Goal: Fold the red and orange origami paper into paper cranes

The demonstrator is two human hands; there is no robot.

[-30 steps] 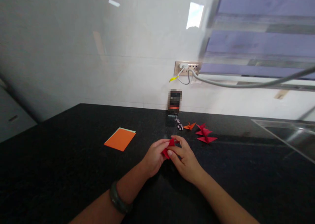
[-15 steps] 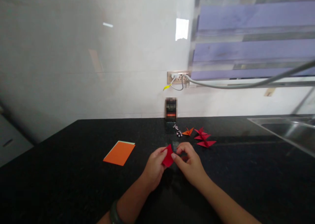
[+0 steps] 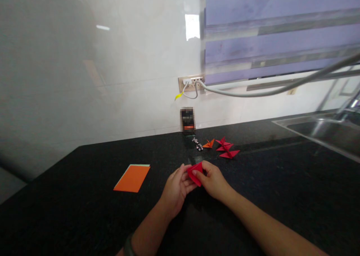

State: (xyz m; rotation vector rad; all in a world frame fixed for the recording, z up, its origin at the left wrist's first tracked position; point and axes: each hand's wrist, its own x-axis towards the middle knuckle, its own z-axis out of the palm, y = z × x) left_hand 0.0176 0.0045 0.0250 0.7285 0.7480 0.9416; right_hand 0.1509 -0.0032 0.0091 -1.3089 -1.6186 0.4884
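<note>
A small folded piece of red paper [image 3: 195, 171] is pinched between both my hands just above the black counter [image 3: 70, 211]. My left hand [image 3: 176, 188] grips its left side with curled fingers. My right hand [image 3: 214, 180] holds its right side, thumb on top. Behind my hands lie two finished red paper figures [image 3: 226, 149] and a smaller orange paper figure [image 3: 209, 143]. A stack of orange paper sheets [image 3: 132, 178] lies flat to the left of my hands.
A small dark object [image 3: 187, 120] leans on the white wall at the back, with a beaded thing [image 3: 197, 145] in front of it. A wall socket [image 3: 190, 82] feeds a grey cable [image 3: 270, 92] running right. A steel sink [image 3: 323, 130] sits at right.
The view has swung and tilted, shifting everything leftward. My hands have turned and pressed the red paper, which now lies flatter between my fingers than it stood half a second ago.
</note>
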